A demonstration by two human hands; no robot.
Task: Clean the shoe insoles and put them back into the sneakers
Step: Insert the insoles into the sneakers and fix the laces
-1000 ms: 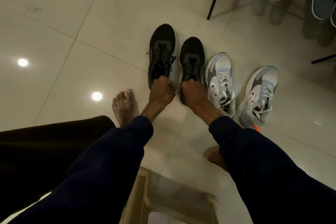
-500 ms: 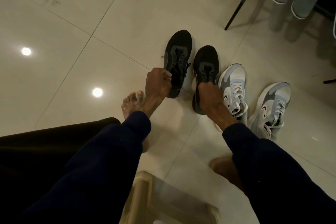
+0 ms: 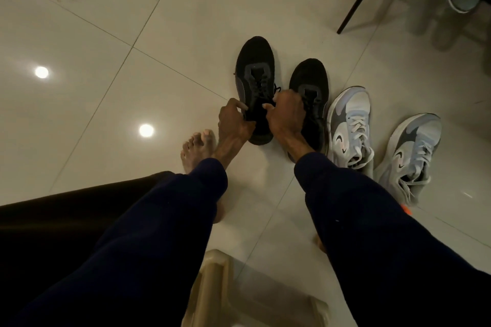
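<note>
Both hands on the black sneaker (image 3: pixel 254 74): toe points away from us, heel toward us. L hand (image 3: pixel 233 121) grips the collar's left edge, R hand (image 3: pixel 285 114) its right, fingers (image 3: pixel 289 95) curled, pinching the rim. Opening sits btwn our thumbs. Insole not visible, prob. inside. Second black sneaker (image 3: pixel 309 82) just beside, to the right.

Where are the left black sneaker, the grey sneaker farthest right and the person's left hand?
left black sneaker (image 3: pixel 255 61): head view, on its toe.
grey sneaker farthest right (image 3: pixel 422 129): head view, on its toe.
left hand (image 3: pixel 233 125): head view, on its back.
</note>
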